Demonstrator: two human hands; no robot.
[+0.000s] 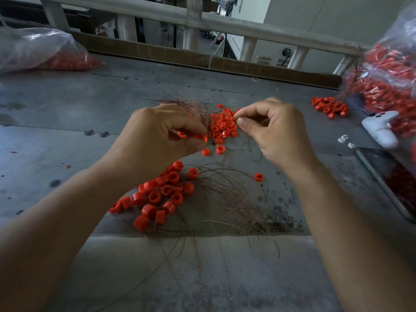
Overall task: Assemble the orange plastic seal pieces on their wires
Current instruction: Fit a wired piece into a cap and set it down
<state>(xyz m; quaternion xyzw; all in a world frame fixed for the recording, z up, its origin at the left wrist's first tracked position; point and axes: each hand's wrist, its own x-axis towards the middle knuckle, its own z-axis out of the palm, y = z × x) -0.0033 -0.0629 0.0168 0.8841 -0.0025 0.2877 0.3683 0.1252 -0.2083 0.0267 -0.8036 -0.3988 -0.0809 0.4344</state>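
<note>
Orange seal pieces [221, 126] heaped mid-table, between and just behind both hands. Grey table [67, 113] under everything, stained and scuffed. Pale railing [202, 21] beyond far edge, cardboard strip [180, 57] along that edge.

Right bag [391, 70], clear plastic, stuffed with orange parts, thin wires poking out its near side. Left bag [33, 48], also clear, slumped at far left corner, orange parts inside.

Left hand [157, 134] raised over table centre, fingers curled, pinching an orange piece [203, 138] at fingertips, more orange showing inside the curl. Right hand [276, 129] just beside, not touching the left, thumb and forefinger pinched on thin wire strand [245, 140] trailing down toward table.

Near heap [162, 194] below left wrist, pieces on their sides and ends. Copper-coloured wires [236, 199] fanning from it to the right and toward camera. Wire bundle [193, 106] arching behind left hand, next to the middle pile.

Dark flat phone [387, 176] at right edge, screen up. White controller-shaped gadget [380, 129] just beyond it, against right bag. Far heap [329, 106] near that bag's base, wires attached. Loose single piece [258, 177] under right wrist, two more [220, 149] just below middle pile. Small white bits [343, 138] beside gadget.
</note>
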